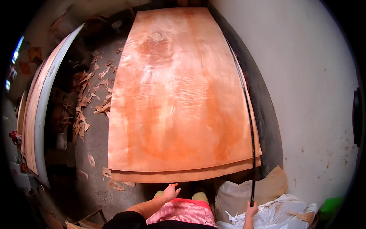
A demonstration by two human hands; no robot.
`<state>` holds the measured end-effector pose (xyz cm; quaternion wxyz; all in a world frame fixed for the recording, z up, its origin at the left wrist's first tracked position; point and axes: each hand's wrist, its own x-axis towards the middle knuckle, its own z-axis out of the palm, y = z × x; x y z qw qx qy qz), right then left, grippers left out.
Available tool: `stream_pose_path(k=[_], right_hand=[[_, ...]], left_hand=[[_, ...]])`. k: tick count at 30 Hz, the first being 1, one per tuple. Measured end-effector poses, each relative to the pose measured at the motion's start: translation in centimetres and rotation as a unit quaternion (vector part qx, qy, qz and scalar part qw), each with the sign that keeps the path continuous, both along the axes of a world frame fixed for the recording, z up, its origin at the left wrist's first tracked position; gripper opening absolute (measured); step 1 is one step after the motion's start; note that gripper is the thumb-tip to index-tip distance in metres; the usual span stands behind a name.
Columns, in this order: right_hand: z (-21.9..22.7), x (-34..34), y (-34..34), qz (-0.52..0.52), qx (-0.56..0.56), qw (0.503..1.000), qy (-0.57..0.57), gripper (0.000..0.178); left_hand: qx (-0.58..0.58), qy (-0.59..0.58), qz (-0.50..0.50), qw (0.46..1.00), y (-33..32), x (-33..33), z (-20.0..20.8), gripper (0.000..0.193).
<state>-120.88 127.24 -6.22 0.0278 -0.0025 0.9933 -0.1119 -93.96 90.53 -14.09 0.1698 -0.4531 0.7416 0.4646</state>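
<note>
A wide sheet of reddish-tan wood veneer (171, 114) lies in front of me, with the edge of another sheet (183, 175) showing beneath its near side. Along its right edge runs a long, thin black rod (248, 114), slightly curved in this view. At its near end, my right hand (251, 209) is closed around the rod, below the sheet's right corner. Just short of the near edge, my left hand (171, 192) pinches a small orange thing (175, 184), too small to make out.
White plastic sacks (274, 213) and a tan sheet (272, 183) lie by my right hand, against the white wall (305, 95). Veneer scraps (82, 103) litter the floor on the left. Beyond them, boards (51, 80) are stacked on a raised surface.
</note>
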Motion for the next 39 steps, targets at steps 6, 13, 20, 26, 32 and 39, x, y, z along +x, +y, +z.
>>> stream_pose_path(k=[6, 13, 20, 26, 32, 39], right_hand=[[0.1, 9.3, -7.7, 0.038, -0.182, 0.978, -0.099, 0.030], [1.6, 18.4, -13.6, 0.150, -0.156, 0.969, -0.119, 0.034], [0.0, 19.1, -10.0, 0.102, 0.038, 0.979, -0.172, 0.049], [2.7, 25.4, -3.0, 0.013, 0.092, 0.975, -0.203, 0.048], [2.0, 31.4, 2.8, -0.021, 0.072, 0.984, -0.162, 0.045], [0.3, 34.3, -4.1, 0.080, -0.031, 0.974, -0.211, 0.051]], left_hand=[[-0.045, 0.033, 0.017, 0.998, -4.0, 7.7, 2.2, 0.044], [-0.131, -0.003, 0.092, 0.987, -9.0, 22.8, 6.4, 0.042], [-0.169, -0.049, 0.153, 0.972, -6.7, 34.8, 6.3, 0.046], [-0.151, -0.034, 0.165, 0.974, -2.4, 41.2, 8.0, 0.045], [-0.141, -0.020, 0.162, 0.976, -0.1, 47.1, 8.8, 0.045], [-0.150, -0.023, 0.203, 0.967, -0.5, 52.3, 10.0, 0.041]])
